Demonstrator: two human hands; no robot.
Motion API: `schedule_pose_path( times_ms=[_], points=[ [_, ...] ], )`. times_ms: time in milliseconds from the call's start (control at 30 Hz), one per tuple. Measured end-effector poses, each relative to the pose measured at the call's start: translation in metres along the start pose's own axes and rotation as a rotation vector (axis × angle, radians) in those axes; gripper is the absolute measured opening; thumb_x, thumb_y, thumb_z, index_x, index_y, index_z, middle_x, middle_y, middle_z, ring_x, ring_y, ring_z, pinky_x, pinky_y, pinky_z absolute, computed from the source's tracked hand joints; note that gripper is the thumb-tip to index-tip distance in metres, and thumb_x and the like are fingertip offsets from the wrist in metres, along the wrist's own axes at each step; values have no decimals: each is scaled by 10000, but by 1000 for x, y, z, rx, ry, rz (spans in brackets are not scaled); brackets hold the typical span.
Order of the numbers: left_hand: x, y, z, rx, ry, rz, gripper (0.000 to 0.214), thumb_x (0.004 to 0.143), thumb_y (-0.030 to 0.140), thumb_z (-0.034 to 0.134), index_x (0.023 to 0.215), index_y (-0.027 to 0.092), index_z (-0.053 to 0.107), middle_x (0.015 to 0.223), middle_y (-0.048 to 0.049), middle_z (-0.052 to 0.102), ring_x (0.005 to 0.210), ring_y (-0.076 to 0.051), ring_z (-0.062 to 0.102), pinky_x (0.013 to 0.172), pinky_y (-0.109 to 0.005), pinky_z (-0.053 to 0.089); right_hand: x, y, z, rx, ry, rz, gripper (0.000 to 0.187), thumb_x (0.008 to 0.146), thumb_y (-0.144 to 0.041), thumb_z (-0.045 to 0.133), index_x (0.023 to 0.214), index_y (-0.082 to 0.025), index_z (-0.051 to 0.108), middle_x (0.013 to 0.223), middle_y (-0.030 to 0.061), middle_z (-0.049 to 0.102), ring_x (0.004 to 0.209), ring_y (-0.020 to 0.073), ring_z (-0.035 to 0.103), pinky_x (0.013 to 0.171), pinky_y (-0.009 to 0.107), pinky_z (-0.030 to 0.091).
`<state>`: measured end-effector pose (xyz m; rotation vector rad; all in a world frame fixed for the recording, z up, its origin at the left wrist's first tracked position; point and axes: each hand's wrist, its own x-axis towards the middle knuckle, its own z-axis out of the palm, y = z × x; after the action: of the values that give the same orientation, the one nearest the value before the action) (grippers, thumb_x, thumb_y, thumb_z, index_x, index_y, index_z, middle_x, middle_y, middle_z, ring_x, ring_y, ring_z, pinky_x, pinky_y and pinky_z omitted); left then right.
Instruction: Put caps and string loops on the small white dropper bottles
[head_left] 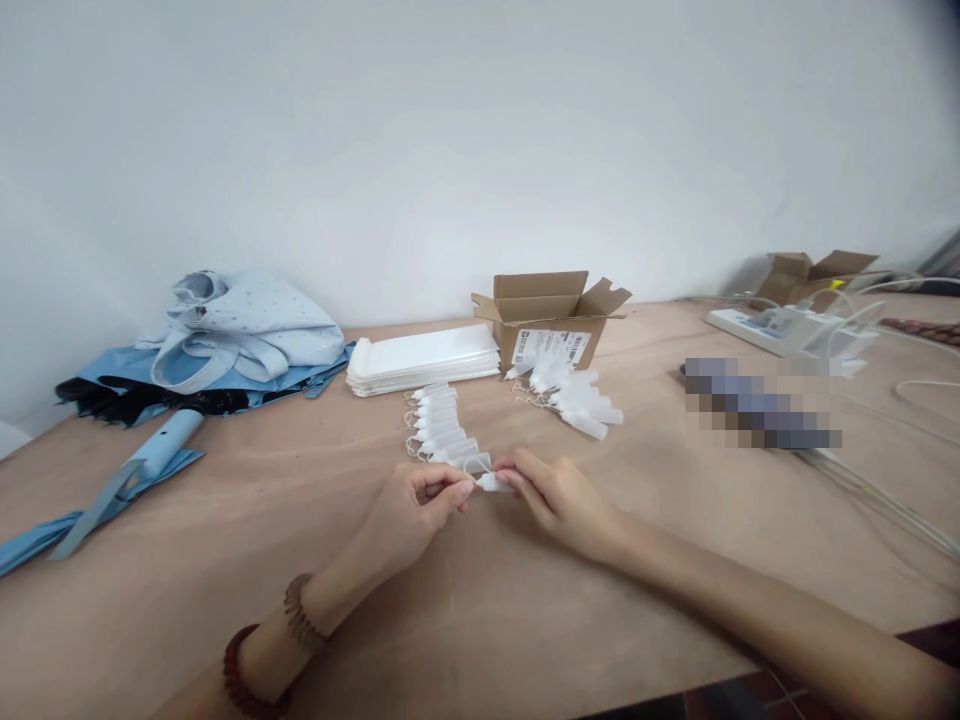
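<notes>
Between my hands is a small translucent plastic squeeze bottle [491, 483] with a pointed white tip on its left end. My right hand [559, 500] is closed around its body from the right. Fingers of my left hand [427, 508] are pinched at the tip end, where a thin white cord loop shows; exactly what they grip is too small to make out. Just beyond lies a row of similar bottles [439, 425], side by side with their cords to the left. A looser pile of bottles [574, 395] rests further right.
Behind the bottles stand a stack of white envelopes [427, 355] and an open cardboard box [551, 335]. A light-blue bag [255, 320] lies over a blue umbrella [169, 445] at left. At right are a blurred-out object [757, 405], a power strip [795, 335] with cables, and another box [795, 280].
</notes>
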<state>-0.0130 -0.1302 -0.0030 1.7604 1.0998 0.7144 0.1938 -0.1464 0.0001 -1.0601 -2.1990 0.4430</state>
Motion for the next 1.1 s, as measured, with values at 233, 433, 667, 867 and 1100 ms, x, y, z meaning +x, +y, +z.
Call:
schedule_pose_path(
  times_ms=[233,433,667,867,1100],
  points=[
    [2,5,-4,-108,-64,-47,342,824,448,539,713,142,646,503,33,459,462,-75,378,465,-205,299,2,2,-6,-40,12,-84,247,957,-244,344,957,-154,573,847,77,675,710,156,623,622,247,443],
    [7,6,-7,-225,11,-51,371,833,453,501,769,127,666,671,-24,573,467,-66,395,441,-206,297,8,4,-15,-19,61,-44,245,953,-234,353,899,-171,584,764,49,669,662,145,606,620,243,439],
    [9,-4,-6,-117,-24,-31,306,805,452,570,749,157,631,559,29,516,455,-69,401,449,-200,303,7,6,-14,11,-9,-18,247,955,-264,376,959,-159,599,860,61,685,727,148,618,653,247,436],
    [8,5,-13,-100,23,-51,275,796,399,578,697,148,630,559,23,516,467,-70,385,453,-200,273,9,13,-20,-20,-17,19,232,911,-308,493,976,-125,620,797,65,656,677,143,575,628,246,415],
    [10,8,-18,-177,32,-58,259,769,395,617,712,148,668,617,5,560,509,-79,396,493,-213,288,16,9,-27,-16,16,29,192,891,-284,521,861,-132,636,687,27,609,575,112,494,572,229,368]
  ],
)
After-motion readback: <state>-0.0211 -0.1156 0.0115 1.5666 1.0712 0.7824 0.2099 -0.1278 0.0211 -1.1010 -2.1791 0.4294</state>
